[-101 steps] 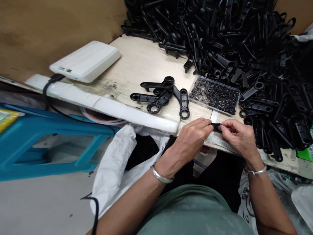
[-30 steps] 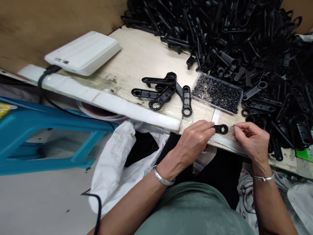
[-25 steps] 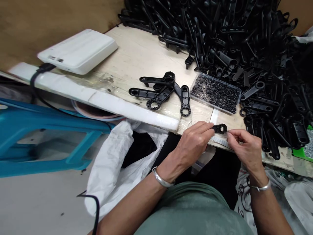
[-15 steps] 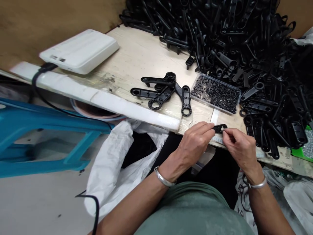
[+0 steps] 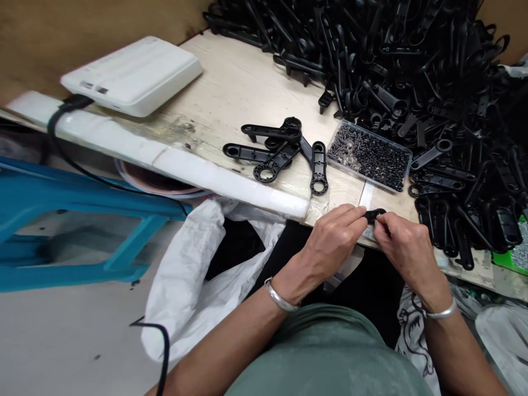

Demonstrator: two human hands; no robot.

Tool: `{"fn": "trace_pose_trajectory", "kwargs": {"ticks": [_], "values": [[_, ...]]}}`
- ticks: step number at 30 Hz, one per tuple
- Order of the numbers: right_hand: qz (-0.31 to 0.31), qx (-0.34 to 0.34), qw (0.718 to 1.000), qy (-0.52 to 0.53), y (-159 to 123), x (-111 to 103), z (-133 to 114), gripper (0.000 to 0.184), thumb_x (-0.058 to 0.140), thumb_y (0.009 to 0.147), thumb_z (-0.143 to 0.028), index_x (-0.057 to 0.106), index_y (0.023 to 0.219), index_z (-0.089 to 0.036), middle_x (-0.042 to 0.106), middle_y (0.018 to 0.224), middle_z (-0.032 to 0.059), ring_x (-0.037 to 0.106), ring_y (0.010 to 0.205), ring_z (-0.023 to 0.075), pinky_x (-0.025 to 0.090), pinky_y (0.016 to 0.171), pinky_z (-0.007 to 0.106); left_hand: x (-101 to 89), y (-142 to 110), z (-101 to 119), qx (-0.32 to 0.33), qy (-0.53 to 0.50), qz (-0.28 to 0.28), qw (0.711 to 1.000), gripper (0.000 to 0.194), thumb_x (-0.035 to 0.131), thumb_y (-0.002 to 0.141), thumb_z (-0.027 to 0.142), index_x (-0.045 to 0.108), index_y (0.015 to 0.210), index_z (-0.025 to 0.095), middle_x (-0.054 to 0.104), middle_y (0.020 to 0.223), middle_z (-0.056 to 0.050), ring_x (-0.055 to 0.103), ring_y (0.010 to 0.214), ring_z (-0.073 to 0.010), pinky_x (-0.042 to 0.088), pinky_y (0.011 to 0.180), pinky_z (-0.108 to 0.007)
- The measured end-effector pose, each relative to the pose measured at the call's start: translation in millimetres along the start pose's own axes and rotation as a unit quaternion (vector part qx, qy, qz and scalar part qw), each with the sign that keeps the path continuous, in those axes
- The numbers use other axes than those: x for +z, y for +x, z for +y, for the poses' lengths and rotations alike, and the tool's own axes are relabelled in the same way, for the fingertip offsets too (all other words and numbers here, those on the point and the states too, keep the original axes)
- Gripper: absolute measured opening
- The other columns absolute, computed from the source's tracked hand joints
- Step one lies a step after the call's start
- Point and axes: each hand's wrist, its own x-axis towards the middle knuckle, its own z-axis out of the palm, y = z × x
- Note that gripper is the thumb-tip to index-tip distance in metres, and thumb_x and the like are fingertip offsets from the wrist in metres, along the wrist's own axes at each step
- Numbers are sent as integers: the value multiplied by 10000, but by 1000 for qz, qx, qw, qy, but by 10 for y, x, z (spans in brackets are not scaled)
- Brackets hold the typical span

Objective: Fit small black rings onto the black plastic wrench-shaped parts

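At the table's front edge, my left hand (image 5: 336,236) is closed on a black plastic arm-shaped part (image 5: 374,214), most of it hidden by the fingers. My right hand (image 5: 404,242) pinches at the ringed end of that same part; whether a small piece sits between the thumb and finger cannot be seen. Just behind the hands is a clear plastic box (image 5: 365,180) full of tiny black pieces. Left of the box, several similar black plastic parts (image 5: 274,159) lie loosely overlapped, and a single one (image 5: 319,168) lies beside them.
A large heap of black plastic parts (image 5: 383,71) covers the back right of the table. On the left stands a white device (image 5: 134,77) with a black cable (image 5: 53,129). Below the edge are a blue stool (image 5: 82,220) and a white sack (image 5: 181,275). A green tray (image 5: 505,258) is far right.
My right hand's fingertips have moved further over the part's ringed end, covering more of it. My left hand keeps its hold. The whole view has shifted slightly.
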Motion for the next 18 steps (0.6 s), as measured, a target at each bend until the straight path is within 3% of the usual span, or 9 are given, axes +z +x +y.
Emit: {"fn": "trace_pose_trajectory", "kwargs": {"ticks": [7,12,16,18], "values": [[-40,91,984,148,-24,-48,9,181,474,942,-215,637,878,-168,656,693,33,641,623,180,408,585,266,-3,33,21,-17,-12,-31,999,272,344,990,136,615,1001,121,643,992,-89,575,912,-176,529,818,-310],[-88,198,924,314,-5,-29,101,185,506,918,-273,657,873,-177,618,572,-23,595,495,133,448,535,234,-17,55,61,-30,-3,-87,996,282,340,984,139,612,1057,123,603,1042,-109,524,925,-208,510,805,-344],[-107,269,861,417,25,-9,121,243,544,897,-367,631,811,-157,641,632,4,609,501,133,477,485,219,4,51,65,-34,0,-95,995,280,342,980,141,609,1065,116,592,1064,-124,513,946,-218,507,821,-359],[-106,283,851,430,38,-8,107,264,553,890,-387,616,779,-156,646,645,13,611,497,133,486,475,217,9,47,64,-33,4,-98,995,276,345,978,138,605,1069,121,590,1065,-120,514,948,-215,508,823,-361]]}}
